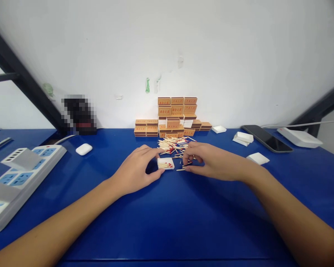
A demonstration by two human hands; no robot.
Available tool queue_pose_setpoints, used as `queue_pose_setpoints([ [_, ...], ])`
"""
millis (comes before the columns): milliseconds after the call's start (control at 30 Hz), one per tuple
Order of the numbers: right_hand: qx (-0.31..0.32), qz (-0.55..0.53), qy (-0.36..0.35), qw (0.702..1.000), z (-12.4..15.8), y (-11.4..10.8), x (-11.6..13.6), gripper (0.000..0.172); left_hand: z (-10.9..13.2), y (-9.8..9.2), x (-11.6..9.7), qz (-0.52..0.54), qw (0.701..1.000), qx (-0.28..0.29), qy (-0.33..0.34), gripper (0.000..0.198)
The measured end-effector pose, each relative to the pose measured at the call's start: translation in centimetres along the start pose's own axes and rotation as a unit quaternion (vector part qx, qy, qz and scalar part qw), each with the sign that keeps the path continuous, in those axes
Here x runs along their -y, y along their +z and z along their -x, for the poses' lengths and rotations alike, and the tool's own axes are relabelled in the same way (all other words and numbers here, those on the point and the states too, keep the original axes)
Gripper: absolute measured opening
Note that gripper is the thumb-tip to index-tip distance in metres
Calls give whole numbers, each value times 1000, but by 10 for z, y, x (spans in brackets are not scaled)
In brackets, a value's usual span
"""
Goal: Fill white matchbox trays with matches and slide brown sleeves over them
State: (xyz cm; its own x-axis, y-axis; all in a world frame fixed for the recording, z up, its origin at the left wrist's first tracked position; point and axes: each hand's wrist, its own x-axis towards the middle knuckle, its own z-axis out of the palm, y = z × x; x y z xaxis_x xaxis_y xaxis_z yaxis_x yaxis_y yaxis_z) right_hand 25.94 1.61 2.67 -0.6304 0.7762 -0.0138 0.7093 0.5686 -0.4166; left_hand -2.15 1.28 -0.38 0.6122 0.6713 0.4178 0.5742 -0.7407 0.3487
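My left hand [140, 168] grips a small white matchbox tray [169, 161] at its left end, thumb in front and fingers behind. Several red-tipped matches lie inside the tray. Just to the right, my right hand [204, 159] has its thumb and fingertips closed at the table around matches [180, 170]; how many is hidden by the fingers. Behind both hands spreads a loose pile of matches [169, 143], heads pointing various ways. Orange matchboxes [177, 109] are stacked in rows against the wall beyond the pile.
White empty trays [258, 158] lie to the right, near a black phone [267, 138] and a white device [299, 137] with a cable. A power strip [30, 174] runs along the left, beside a white earbud case [84, 149]. The blue table [167, 222] meets a white wall.
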Motion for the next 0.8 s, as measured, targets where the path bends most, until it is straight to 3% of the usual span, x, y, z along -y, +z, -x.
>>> queue_pose_setpoints([
  [267,38,-18,25,999,-1,8,-5,13,0,1,2,-3,1000,-1,-6,47],
  [600,-11,12,52,999,1,1,-7,25,0,-1,1,-5,1000,2,-4,45],
  [800,-54,54,78,994,-8,5,-8,19,-1,-1,-1,-5,1000,0,-1,43],
])
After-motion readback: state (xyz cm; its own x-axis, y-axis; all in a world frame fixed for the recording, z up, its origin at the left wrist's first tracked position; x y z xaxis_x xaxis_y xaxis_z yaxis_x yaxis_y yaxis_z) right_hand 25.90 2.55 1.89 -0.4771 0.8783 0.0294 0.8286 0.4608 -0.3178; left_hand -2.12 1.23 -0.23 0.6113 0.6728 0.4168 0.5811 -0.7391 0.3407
